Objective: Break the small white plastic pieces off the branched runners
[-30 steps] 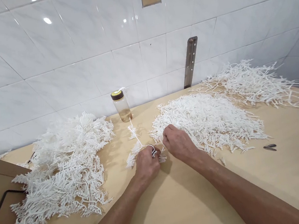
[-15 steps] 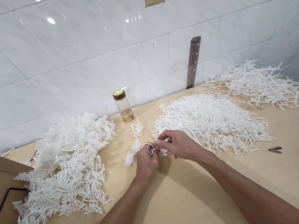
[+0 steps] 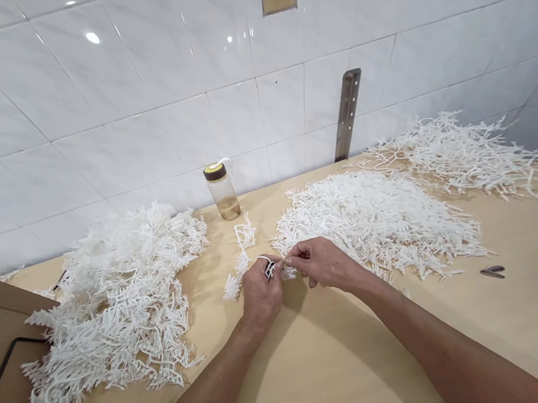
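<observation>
My left hand (image 3: 261, 291) is closed on a white branched plastic strand (image 3: 245, 237), which loops up from the fist and lies on the table behind it. A small dark piece with white strips (image 3: 270, 269) shows at the curled fingers; its kind is unclear. My right hand (image 3: 326, 263) pinches thumb and forefinger together at the left fingertips. Whatever is between them is too small to make out. White sprig tips (image 3: 288, 272) poke out just below the meeting fingers. A heap of short white sprigs (image 3: 373, 219) lies right behind my right hand.
At left spreads a big pile of white branched strands (image 3: 127, 303) beside a brown box (image 3: 4, 322). Longer white stems (image 3: 468, 151) lie at the back right. A bottle (image 3: 223, 195) and a metal bracket (image 3: 348, 115) stand by the tiled wall. Two small dark pieces (image 3: 493, 272) lie at right.
Both hands stay together, and have shifted very slightly. My right hand has dipped a little, and more of the white sprig tips shows beneath the fingertips.
</observation>
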A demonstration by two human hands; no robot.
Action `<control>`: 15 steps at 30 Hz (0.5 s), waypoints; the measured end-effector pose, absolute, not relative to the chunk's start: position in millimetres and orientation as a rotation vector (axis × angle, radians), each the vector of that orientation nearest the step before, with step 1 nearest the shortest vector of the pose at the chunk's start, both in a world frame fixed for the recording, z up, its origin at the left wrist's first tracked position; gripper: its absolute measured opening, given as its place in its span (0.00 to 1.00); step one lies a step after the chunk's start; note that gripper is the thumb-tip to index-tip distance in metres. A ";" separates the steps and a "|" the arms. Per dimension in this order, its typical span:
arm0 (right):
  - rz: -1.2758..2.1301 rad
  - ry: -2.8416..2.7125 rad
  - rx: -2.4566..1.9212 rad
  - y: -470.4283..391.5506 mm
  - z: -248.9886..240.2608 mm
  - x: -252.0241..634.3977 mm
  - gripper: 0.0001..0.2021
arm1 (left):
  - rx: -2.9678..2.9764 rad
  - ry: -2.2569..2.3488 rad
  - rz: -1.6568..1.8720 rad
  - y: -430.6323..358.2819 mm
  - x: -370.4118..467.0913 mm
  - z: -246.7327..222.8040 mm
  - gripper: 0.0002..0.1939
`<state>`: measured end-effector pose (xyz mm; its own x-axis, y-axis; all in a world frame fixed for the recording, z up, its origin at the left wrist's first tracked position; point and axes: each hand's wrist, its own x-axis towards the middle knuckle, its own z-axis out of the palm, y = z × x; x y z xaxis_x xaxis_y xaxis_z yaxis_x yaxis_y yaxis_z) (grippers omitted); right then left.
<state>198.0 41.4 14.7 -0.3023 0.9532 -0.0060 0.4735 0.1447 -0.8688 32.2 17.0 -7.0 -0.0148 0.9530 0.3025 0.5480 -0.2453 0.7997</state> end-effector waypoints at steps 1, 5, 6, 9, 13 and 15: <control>1.092 -1.854 -1.370 40.9 15.2 197.3 0.11 | 1.828 1.555 1.185 17.0 31.7 -7.2 0.09; 1.060 -1.843 -1.432 37.1 17.3 189.8 0.10 | 1.885 1.549 1.166 19.0 28.5 -8.2 0.10; 0.991 -1.850 -1.451 35.9 16.8 187.0 0.09 | 1.884 1.554 1.158 19.9 27.7 -8.4 0.10; 0.692 -1.901 -1.468 32.9 11.5 178.2 0.07 | 1.862 1.603 1.111 22.0 26.9 -8.7 0.09; 0.412 -1.979 -1.447 30.6 1.5 171.0 0.06 | 1.948 1.739 0.985 22.4 29.5 -8.4 0.08; 0.333 -2.000 -1.437 28.7 -0.7 168.9 0.06 | 1.996 1.786 0.920 22.9 30.0 -7.1 0.08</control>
